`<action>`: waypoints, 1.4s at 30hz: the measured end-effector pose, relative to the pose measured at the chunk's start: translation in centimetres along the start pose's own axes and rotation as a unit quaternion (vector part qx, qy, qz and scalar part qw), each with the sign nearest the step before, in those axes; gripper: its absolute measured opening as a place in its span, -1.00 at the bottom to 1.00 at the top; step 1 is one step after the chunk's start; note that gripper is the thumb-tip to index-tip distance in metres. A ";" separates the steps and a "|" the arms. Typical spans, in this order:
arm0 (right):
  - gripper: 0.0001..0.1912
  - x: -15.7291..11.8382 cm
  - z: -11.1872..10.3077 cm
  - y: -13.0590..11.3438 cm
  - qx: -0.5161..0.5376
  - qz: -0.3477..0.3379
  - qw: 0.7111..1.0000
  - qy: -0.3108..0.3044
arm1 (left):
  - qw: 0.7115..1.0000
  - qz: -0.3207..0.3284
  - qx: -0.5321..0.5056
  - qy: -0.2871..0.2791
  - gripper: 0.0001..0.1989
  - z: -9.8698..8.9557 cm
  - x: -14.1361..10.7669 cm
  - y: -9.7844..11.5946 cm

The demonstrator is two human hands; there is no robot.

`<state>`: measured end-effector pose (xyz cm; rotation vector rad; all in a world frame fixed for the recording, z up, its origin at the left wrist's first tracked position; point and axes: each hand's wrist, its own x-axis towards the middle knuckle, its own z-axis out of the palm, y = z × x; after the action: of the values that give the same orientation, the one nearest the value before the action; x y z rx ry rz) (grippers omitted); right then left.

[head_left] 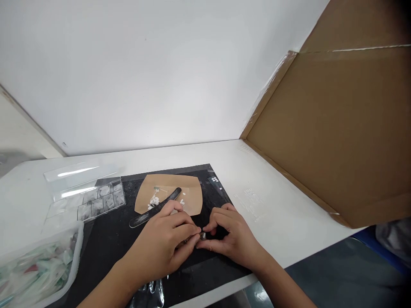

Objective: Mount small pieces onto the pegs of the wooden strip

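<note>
My left hand point(170, 239) is closed in a pinch over the black mat point(109, 244). Facing it from the right, my right hand point(229, 237) also has its thumb and forefinger pinched together. Between the two sets of fingertips is a small, pale, shiny piece point(202, 235), mostly covered, and its kind is too small to tell. Just beyond my left hand, a curved black nail file point(156, 208) lies partly across a tan sheet point(189, 182) with small white flakes point(154, 199) on it.
A clear compartment box point(101, 201) with its lid raised stands at the left. Nearer is a white plastic tub point(78, 252) full of small bags. Several white dots point(215, 179) lie on the mat's right edge. A large cardboard piece point(337, 128) stands at the right.
</note>
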<state>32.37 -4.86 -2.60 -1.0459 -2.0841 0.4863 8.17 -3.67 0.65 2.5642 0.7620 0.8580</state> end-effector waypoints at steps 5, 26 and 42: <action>-0.69 -0.2 0.1 0.3 0.001 -0.003 1.000 0.000 | 1.000 -0.006 -0.003 0.004 -0.88 0.3 0.0 0.1; -0.68 -0.9 -1.0 -0.1 0.107 -0.007 0.987 0.116 | 0.999 0.041 0.028 0.004 -0.85 1.0 -0.2 0.3; -0.67 -0.7 -1.0 -0.5 0.049 -0.009 0.994 0.100 | 0.960 0.129 0.247 0.029 -0.87 2.9 -0.5 1.1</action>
<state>33.13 -5.73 -1.97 -0.9765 -1.8733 0.4524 10.12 -5.21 -1.30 3.1502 0.7429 0.9151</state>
